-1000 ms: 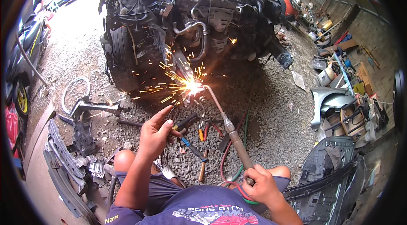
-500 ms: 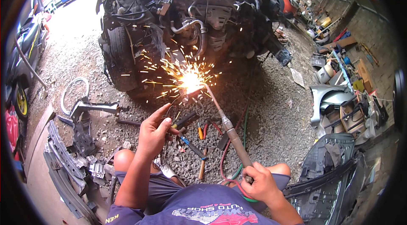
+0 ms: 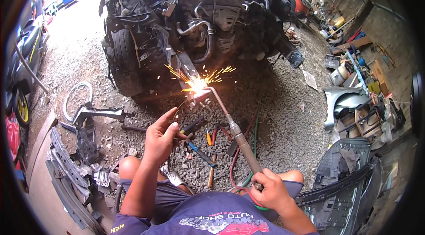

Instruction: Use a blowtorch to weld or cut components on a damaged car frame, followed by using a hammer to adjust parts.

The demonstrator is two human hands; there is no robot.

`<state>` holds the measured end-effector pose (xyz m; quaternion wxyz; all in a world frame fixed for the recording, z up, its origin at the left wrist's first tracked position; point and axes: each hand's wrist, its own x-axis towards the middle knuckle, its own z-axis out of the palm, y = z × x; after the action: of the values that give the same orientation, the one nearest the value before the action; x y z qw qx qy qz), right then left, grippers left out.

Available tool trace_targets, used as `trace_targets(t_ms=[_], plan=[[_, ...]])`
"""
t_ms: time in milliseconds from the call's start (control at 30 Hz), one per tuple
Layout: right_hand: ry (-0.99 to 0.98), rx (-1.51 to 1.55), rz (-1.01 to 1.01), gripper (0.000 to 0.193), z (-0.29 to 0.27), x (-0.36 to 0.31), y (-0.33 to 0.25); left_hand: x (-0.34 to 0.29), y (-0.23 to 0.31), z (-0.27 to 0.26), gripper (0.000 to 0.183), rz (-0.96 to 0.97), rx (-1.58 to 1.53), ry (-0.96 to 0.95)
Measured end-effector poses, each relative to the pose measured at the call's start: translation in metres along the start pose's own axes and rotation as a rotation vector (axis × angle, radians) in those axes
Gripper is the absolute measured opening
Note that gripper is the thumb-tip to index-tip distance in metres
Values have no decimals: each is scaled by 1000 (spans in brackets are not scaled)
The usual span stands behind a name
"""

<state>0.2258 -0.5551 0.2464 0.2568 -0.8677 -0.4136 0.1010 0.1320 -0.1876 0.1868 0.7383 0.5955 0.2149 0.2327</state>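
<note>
My right hand (image 3: 271, 188) is wrapped round the handle of a gas torch (image 3: 244, 141), whose bent copper tip reaches up and left. At that tip a bright glow throws sparks over a metal bar (image 3: 187, 66) at the front of a stripped car (image 3: 208, 27). My left hand (image 3: 160, 140) pinches a thin dark wire (image 3: 179, 110) that points toward the glow; more of it hangs below the fingers. The glare hides where the wire's end and the metal meet.
On the gravel below lie a hammer (image 3: 212, 171), a yellow screwdriver (image 3: 209, 137) and other tools. Red and green hoses (image 3: 232, 171) trail past my legs. Loose body panels (image 3: 66, 164) lie at left; a silver fender (image 3: 333, 102) and a dark plastic panel (image 3: 341, 168) are at right.
The spray of sparks has shrunk and spreads less widely, so more of the metal bar shows. The torch tip has shifted slightly left; both hands stay nearly in place.
</note>
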Motion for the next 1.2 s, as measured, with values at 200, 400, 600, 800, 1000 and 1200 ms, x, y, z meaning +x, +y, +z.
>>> trace_targets(t_ms=[200, 400, 600, 800, 1000, 1200], plan=[[6, 10, -5, 18, 0, 1, -1, 3, -6, -2, 52, 39, 26, -19], [22, 22, -10, 15, -1, 3, -5, 1, -3, 1, 52, 10, 14, -17], [-2, 16, 1, 18, 0, 3, -2, 5, -8, 3, 53, 23, 35, -16], [25, 38, 3, 13, -1, 3, -7, 6, -9, 2, 53, 54, 58, -24], [40, 21, -15, 13, 1, 5, -7, 5, 1, 7, 52, 9, 43, -3], [36, 28, -10, 13, 1, 4, -7, 10, -12, 1, 53, 63, 112, -20]])
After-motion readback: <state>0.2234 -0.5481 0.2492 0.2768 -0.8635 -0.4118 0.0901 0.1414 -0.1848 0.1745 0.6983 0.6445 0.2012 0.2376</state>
